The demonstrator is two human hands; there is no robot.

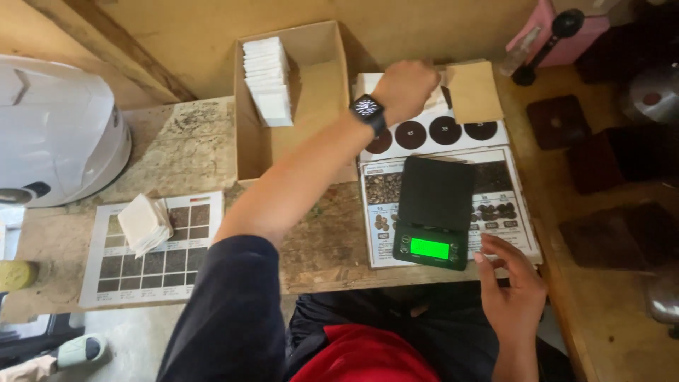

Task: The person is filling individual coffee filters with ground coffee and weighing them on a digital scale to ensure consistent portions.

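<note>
The left hand (404, 88) was stretched far forward across the wooden surface (191, 141), its wristwatch (368, 108) facing up. Its grip was curled in a loose fist over the white packets (368, 81) lying at the far edge of the printed chart (495, 134) with dark circles. From above only the knuckles showed, so I could not tell whether the fingers had closed on a packet or merely rested on the stack. The packets lay directly under and just ahead of that grip, with a brown paper piece (474, 90) just beside it to the right.

To the left of the grip stood an open cardboard box (311, 134), holding a row of white packets (267, 79) stood on edge along its left wall, the row running away from the person. That row lay near the left grip and well apart from the right one.

The right hand (513, 283) was close to the body, open, fingers relaxed and holding nothing, its fingertips touching the near right corner of the chart just beside a black scale (433, 212) with a lit green display. The scale platform was bare. The scale sat between the two hands, nearer the right.

Well off to the left of both hands, a small pile of white paper filters (143, 224) rested on a second printed sheet (184, 262), beyond a white appliance (56, 134).
</note>
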